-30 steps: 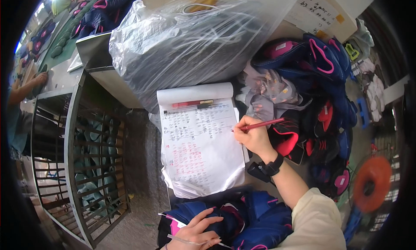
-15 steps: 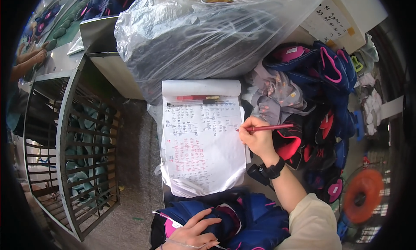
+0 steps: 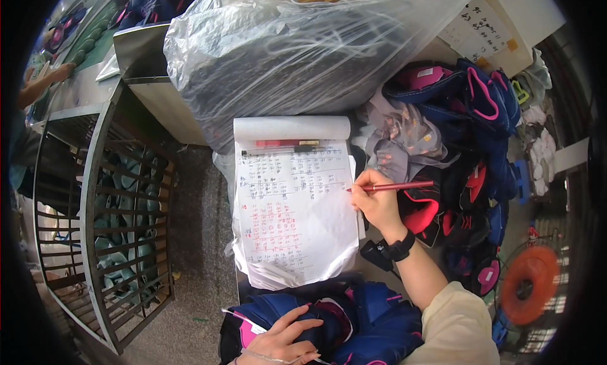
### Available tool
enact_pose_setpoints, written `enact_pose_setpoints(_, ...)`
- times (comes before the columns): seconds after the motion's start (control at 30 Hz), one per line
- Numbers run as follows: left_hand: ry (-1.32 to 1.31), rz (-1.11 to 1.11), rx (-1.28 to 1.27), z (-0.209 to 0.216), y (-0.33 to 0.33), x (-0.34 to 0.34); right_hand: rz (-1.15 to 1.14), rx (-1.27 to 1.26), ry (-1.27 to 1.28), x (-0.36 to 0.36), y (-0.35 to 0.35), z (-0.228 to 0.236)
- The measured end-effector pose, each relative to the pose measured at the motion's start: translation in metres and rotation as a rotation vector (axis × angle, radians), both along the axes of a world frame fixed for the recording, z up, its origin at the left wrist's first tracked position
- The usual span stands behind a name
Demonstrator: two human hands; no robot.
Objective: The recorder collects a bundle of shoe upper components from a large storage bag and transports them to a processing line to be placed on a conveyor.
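Observation:
My right hand [image 3: 374,204] pinches a slim red pen [image 3: 408,185], its tip at the right side of a handwritten paper pad [image 3: 316,248]. The pad's top sheets are folded back, and blue, black and red writing covers much of the page. A black pen [image 3: 269,151] and a red marker [image 3: 273,143] lie across its upper part. Below the pad, my left hand [image 3: 281,341] rests with fingers spread on navy and pink fabric shoe uppers [image 3: 379,317]. A thin white cord crosses that hand. A black watch [image 3: 400,247] is on my right wrist.
A metal rack [image 3: 96,238] with grey-green shoe lasts [image 3: 129,238] stands left. Behind the pad lies a plastic-wrapped bundle [image 3: 297,74]. More navy uppers [image 3: 487,106] and black-red shoes [image 3: 422,216] pile up right, near an orange fan [image 3: 530,278]. A co-worker's hand [image 3: 62,73] shows far left.
The pen and my right hand have shifted very slightly right. My left hand stays in place. At the far left the co-worker's hands have moved.

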State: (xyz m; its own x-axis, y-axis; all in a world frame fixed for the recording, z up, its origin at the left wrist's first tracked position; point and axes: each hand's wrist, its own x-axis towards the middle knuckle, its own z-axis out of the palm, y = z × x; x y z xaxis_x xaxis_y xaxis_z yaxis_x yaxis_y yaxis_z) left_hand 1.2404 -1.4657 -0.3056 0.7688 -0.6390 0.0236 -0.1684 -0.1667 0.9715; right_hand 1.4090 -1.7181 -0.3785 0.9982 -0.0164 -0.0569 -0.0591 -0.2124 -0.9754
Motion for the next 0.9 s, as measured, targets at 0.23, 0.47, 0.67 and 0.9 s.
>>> enact_pose_setpoints(0.23,0.000,-0.003,0.002,0.0007,-0.0012,0.0015,0.043,-0.120,-0.098,0.0002,-0.0019,-0.0042)
enact_pose_setpoints(0.47,-0.001,-0.007,0.008,0.0004,-0.0011,0.0012,0.050,-0.145,-0.103,0.0001,-0.0005,-0.0009)
enact_pose_setpoints(0.67,-0.011,-0.011,0.004,0.0001,-0.0017,0.0019,0.057,-0.149,-0.098,0.0001,-0.0015,-0.0002)
enact_pose_setpoints(0.9,0.007,-0.014,0.002,0.0004,-0.0016,0.0019,0.061,-0.151,-0.111,0.0003,-0.0014,-0.0006)
